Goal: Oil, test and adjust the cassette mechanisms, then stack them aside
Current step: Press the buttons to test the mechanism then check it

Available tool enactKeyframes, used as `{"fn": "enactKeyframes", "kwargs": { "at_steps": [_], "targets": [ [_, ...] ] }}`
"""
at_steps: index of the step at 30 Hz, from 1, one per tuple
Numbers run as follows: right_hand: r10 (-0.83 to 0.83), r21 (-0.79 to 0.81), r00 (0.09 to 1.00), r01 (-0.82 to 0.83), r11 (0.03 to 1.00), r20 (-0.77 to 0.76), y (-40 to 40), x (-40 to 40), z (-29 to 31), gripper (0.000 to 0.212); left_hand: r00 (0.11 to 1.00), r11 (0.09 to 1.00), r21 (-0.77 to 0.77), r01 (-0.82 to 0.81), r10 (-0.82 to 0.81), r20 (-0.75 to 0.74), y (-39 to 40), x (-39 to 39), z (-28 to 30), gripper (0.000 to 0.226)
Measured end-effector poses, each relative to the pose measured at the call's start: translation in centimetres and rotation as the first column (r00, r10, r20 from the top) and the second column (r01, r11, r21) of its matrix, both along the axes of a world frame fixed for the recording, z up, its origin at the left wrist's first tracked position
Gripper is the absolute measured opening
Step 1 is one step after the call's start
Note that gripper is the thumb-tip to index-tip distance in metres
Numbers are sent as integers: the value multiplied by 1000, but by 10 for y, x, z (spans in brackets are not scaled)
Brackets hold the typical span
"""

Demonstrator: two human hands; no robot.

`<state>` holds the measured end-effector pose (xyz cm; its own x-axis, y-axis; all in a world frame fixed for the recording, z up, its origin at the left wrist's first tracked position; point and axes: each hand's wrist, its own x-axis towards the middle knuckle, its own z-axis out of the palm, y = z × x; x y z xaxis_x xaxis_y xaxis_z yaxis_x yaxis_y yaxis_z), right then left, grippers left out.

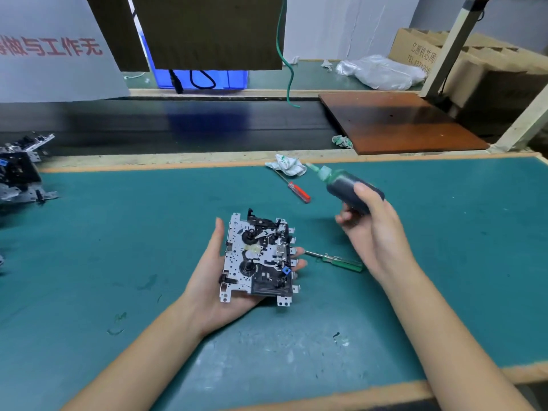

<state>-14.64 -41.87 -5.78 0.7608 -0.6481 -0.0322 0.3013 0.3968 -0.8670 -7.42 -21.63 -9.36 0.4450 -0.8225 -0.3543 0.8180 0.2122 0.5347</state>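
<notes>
Left hand: palm up above the worktop; the cassette mechanism lies flat on it; thumb raised along the mechanism's left edge, fingers straight beneath it with their tips showing past its right edge
Cassette mechanism: silver perforated plate facing up; two black hubs, black parts along the right side and a small blue piece near the lower right; held over the middle of the green mat
Right hand: raised to the right of the mechanism; fingers curled tight round the oil bottle, thumb across its side
Oil bottle: dark body with a green neck; nozzle pointing up and to the left, away from the mechanism and clear of it
Green-handled screwdriver: lying on the worktop between the two hands; tip just beside the left fingertips
Red-handled screwdriver: on the worktop beyond the mechanism; its shaft reaches toward the crumpled rag at the far edge
Stack of mechanisms: at the worktop's far left edge, well apart from both hands
Brown board: beyond the worktop on the right; a second crumpled rag at its near left corner
</notes>
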Motion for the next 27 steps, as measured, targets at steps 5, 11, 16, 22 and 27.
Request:
{"fn": "enactKeyframes", "kwargs": {
  "at_steps": [5,11,16,22,27],
  "targets": [
    [36,398,998,-55,916,55,6,3,4,20,1000,1000,19,3,-3,-6,-1,0,-3,86],
    [23,273,998,-6,962,-60,16,2,-1,30,1000,1000,7,-5,5,8,1,-1,-1,76],
    [-55,104,997,61,993,-53,20,2,-5,29,1000,1000,-7,12,-12,1,1,-2,1,73],
    [-42,-78,990,32,996,-137,26,3,-9,28,1000,1000,-5,18,-18,-3,1,-2,3,74],
    [-40,-110,988,24,994,-149,29,4,-9,24,1000,1000,-8,6,-6,-18,1,-2,3,73]
  ]
}}
